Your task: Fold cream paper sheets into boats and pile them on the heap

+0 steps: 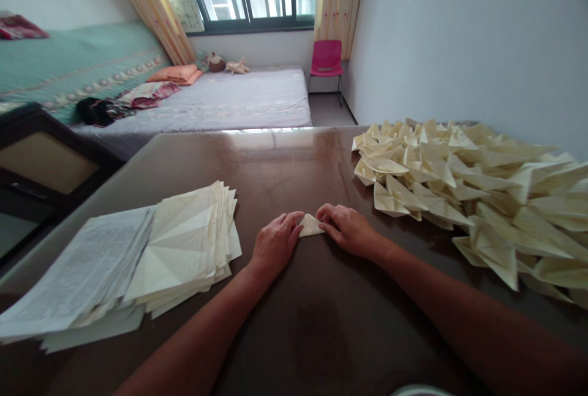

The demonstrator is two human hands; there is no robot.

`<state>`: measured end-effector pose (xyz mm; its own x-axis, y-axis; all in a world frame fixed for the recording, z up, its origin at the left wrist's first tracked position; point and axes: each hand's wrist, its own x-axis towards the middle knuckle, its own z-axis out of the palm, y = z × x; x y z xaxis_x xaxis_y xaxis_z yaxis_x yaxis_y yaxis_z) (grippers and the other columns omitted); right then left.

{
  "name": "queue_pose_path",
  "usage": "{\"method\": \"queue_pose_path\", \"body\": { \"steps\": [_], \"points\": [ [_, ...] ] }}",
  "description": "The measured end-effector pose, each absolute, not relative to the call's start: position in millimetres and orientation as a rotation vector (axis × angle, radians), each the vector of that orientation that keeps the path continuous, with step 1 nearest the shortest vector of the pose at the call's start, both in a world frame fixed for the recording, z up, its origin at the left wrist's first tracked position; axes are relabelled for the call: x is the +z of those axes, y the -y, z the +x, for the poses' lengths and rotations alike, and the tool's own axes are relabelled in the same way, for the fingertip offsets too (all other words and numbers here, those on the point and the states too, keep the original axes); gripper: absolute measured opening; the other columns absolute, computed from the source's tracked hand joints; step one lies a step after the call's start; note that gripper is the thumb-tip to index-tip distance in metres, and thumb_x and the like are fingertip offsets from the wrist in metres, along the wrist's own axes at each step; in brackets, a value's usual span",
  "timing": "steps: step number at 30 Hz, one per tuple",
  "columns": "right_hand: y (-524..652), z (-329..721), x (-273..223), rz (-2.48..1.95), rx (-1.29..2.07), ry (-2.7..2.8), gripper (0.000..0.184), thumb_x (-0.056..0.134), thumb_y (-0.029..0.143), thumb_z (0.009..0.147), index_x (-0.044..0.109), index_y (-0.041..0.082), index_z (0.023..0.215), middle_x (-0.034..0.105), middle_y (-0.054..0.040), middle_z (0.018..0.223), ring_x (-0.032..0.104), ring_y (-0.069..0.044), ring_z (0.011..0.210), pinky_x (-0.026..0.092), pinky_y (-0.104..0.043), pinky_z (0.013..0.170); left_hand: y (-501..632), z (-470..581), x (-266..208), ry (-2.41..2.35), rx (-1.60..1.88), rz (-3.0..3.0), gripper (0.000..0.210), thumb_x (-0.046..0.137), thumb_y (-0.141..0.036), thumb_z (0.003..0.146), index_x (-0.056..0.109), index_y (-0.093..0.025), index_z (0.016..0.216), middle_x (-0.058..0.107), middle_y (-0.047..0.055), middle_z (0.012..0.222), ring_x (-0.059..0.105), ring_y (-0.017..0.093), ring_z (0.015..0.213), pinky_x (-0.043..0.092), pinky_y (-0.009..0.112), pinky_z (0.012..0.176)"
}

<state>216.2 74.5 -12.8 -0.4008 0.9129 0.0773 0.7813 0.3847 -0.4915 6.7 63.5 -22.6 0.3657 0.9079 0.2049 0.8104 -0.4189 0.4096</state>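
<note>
A small piece of folded cream paper (pixel 311 226), roughly triangular, lies on the brown table between my two hands. My left hand (pixel 277 238) pinches its left corner, thumb and fingers closed together. On the opposite corner, my right hand (pixel 345 229) grips the paper between thumb and curled fingers. To the right spreads a large heap of folded paper boats (pixel 429 166) in the same cream colour. Left of my hands lies a stack of creased lined paper (pixel 184 240), partly over a pile of printed sheets (pixel 92 267).
The glossy brown table (pixel 280 163) reaches towards a bed (pixel 257 96) below the window. A pink chair (pixel 326 58) stands by the right wall. At the left is a dark wooden cabinet (pixel 50 157). A pale curved rim (pixel 420 390) shows at the bottom edge.
</note>
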Motion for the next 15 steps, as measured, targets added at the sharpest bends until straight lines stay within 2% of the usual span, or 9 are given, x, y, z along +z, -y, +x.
{"method": "queue_pose_path", "body": {
  "steps": [4, 6, 11, 15],
  "points": [
    [-72, 212, -8, -1.544, 0.513, 2.349, 0.014, 0.052, 0.030, 0.090, 0.057, 0.021, 0.100, 0.064, -0.0008, 0.083, 0.056, -0.014, 0.079, 0.036, -0.025, 0.071, -62, 9, -20, -1.609, 0.485, 2.467, 0.026, 0.040, -0.034, 0.097, 0.056, -0.027, 0.116, 0.058, 0.002, 0.100, 0.060, 0.013, 0.076, 0.046, 0.023, 0.067],
    [-70, 210, -6, -1.566, 0.477, 2.365, 0.014, 0.051, 0.030, 0.091, 0.057, 0.021, 0.099, 0.063, -0.0008, 0.083, 0.055, -0.015, 0.080, 0.036, -0.025, 0.070, -61, 9, -20, -1.636, 0.471, 2.509, 0.024, 0.041, -0.035, 0.096, 0.057, -0.027, 0.114, 0.056, 0.001, 0.101, 0.058, 0.012, 0.079, 0.046, 0.022, 0.065],
    [-65, 207, -4, -1.507, 0.350, 2.414, 0.019, 0.046, 0.028, 0.094, 0.059, 0.024, 0.108, 0.060, -0.0032, 0.104, 0.055, -0.015, 0.089, 0.037, -0.026, 0.075, -58, 9, -17, -1.531, 0.400, 2.695, 0.014, 0.048, -0.028, 0.094, 0.058, -0.027, 0.103, 0.057, 0.001, 0.098, 0.052, 0.016, 0.093, 0.045, 0.021, 0.063],
    [-60, 206, -2, -1.451, 0.167, 2.564, 0.021, 0.044, 0.027, 0.096, 0.064, 0.026, 0.103, 0.061, -0.0034, 0.105, 0.052, -0.018, 0.098, 0.036, -0.029, 0.076, -56, 6, -14, -1.438, 0.308, 2.817, 0.011, 0.052, -0.023, 0.092, 0.058, -0.024, 0.101, 0.058, 0.002, 0.096, 0.050, 0.018, 0.092, 0.048, 0.024, 0.065]
  ]
}}
